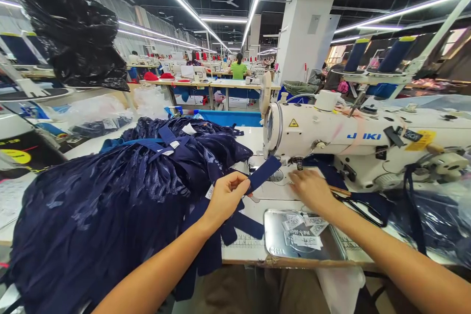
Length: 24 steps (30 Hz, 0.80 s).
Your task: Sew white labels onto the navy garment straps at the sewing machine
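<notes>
My left hand point(228, 196) pinches a flat navy fabric strip point(265, 174) between thumb and fingers, its free end pointing up and right toward the sewing machine's head. My right hand point(311, 187) is beside the needle area of the white sewing machine point(331, 127); its fingertips are blurred, and whether they hold anything is unclear. A large heap of navy garments with lace point(110, 196) lies to the left, with more navy straps hanging below my left hand. Below my right hand, a metal tray point(274, 233) holds several white printed labels point(307, 240).
Black-handled scissors point(364, 211) lie right of my right wrist. Plastic-wrapped navy items point(437, 216) sit at the far right. A black plastic bag point(73, 34) hangs at the upper left. Navy thread cones point(395, 56) stand behind the machine. A person in green point(238, 69) is farther back.
</notes>
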### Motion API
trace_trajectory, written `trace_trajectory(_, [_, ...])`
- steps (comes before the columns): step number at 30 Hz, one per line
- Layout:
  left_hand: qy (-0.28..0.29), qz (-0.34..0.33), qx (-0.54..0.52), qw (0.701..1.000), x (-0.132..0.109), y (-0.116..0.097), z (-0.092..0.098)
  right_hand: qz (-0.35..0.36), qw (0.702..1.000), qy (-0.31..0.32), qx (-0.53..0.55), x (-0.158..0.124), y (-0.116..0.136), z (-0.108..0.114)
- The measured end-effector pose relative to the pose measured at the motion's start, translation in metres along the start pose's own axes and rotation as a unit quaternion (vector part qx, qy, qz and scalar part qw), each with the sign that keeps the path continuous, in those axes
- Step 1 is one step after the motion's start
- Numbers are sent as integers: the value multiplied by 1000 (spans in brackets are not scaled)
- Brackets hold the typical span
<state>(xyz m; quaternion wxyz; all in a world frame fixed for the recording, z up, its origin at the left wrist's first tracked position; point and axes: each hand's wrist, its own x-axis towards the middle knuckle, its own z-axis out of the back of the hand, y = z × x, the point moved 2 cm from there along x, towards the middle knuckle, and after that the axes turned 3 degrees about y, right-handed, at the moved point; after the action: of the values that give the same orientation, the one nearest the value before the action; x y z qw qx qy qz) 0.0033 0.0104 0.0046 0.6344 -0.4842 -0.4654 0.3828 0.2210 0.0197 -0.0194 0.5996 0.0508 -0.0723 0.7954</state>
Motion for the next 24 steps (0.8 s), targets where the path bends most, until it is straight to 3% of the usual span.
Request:
trace_trajectory(3, [-4, -26, 34, 999, 1, -6, -3, 30, 985, 59, 161, 5, 43, -2])
trace_trajectory(4, [-6, -39, 47, 998, 2, -8, -4, 102, 950, 95, 280, 4, 59, -1])
trace_trajectory(7, [-15, -83, 106, 991, 3, -11, -7, 210, 865, 169, 422, -4, 84, 6])
trace_trajectory(10, [-23, -153, 191, 969, 2, -10, -8, 131, 796, 186, 562, -8, 72, 13])
trace_trajectory(11, [-27, -196, 224, 954, 1, -10, -8, 79, 753, 188, 625, -8, 63, 14])
trace_trajectory(13, [-26, -320, 295, 900, -2, -9, -8, -3, 640, 218, 737, -10, 46, 16])
trace_trajectory(14, [-16, -393, 333, 857, -5, -8, -9, -21, 595, 243, 766, -12, 39, 18])
trace_trajectory(15, [0, -463, 369, 806, -7, -7, -10, -20, 575, 268, 773, -14, 34, 21])
trace_trajectory(17, [32, -556, 426, 713, -12, -4, -13, -15, 592, 293, 751, -19, 28, 27])
trace_trajectory(18, [41, -570, 446, 688, -13, -3, -13, -16, 617, 291, 731, -21, 26, 29])
trace_trajectory(19, [47, -563, 461, 684, -13, -2, -14, -19, 646, 283, 709, -22, 25, 30])
trace_trajectory(21, [65, -493, 480, 723, -10, -1, -14, -18, 699, 266, 664, -24, 22, 32])
trace_trajectory(24, [131, -319, 496, 797, -4, -4, -13, 18, 754, 256, 604, -24, 18, 30])
